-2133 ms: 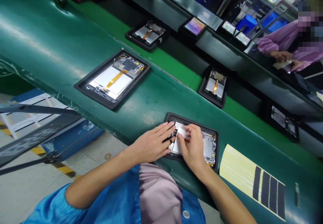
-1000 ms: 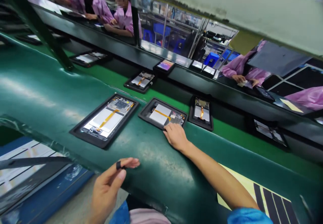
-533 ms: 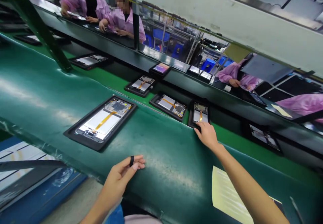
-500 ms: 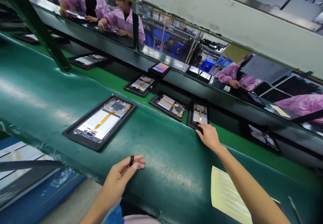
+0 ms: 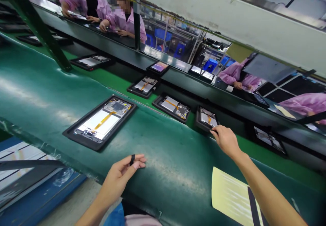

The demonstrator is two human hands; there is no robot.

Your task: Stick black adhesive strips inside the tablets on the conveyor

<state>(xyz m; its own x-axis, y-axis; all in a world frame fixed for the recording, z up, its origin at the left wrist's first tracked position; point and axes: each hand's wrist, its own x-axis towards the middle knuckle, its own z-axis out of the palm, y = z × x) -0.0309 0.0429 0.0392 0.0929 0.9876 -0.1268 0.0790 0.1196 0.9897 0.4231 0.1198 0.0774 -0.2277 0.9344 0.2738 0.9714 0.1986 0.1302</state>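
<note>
My right hand reaches over the bench edge and pinches the near corner of a black tray. Inside that tray lies an opened tablet with an orange ribbon cable. My left hand, a black band around one finger, hovers low over or rests on the green mat; its fingers are loosely bent and hold nothing. Beyond it on the mat, another opened tablet lies in a black tray, showing a circuit board, a pale battery area and an orange ribbon.
Several trays with tablets line the green conveyor, including one opened tablet and one with a lit screen. A yellow sheet lies under my right forearm. A green post rises at left. Co-workers in pink sit across.
My right hand has moved right along the conveyor, and the tray in its fingers has shifted and turned with it. My left hand stays nearly still.
</note>
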